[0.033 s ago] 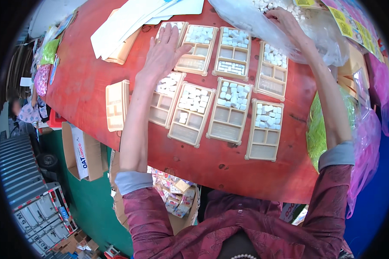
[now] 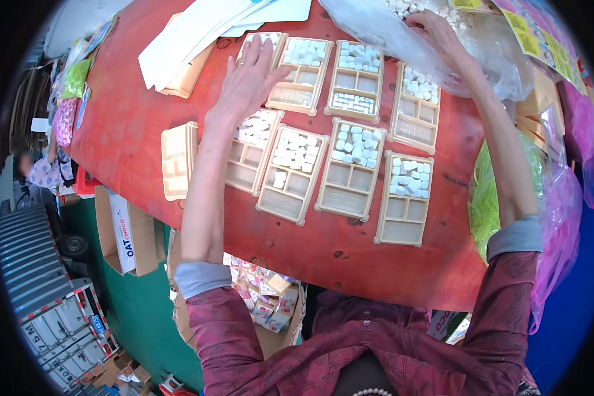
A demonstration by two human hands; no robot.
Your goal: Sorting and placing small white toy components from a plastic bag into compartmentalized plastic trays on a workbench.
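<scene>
My left hand (image 2: pixel 246 82) lies with its fingers apart over the white cube-like pieces in the far-left tray (image 2: pixel 280 45), hiding most of it. My right hand (image 2: pixel 439 34) reaches into the clear plastic bag (image 2: pixel 369 23) at the far right. Its fingers are bent together at the loose white pieces (image 2: pixel 465 23) there; what they hold, if anything, is hidden. Between my arms stand two rows of beige compartment trays (image 2: pixel 402 231), each with white pieces in its far section. One far-row tray (image 2: pixel 354 103) also has flat white pieces in its near section.
White sheets (image 2: pixel 204 39) cover a beige tray at the far left of the red table (image 2: pixel 297 254). An upturned beige tray (image 2: pixel 177 162) lies beside my left forearm. Green (image 2: pixel 485 191) and pink plastic bags (image 2: pixel 558 231) hang at the right. Below, a carton (image 2: pixel 294 323) holds small packages.
My left hand and forearm have shifted very slightly to the left. Nothing else has visibly moved.
</scene>
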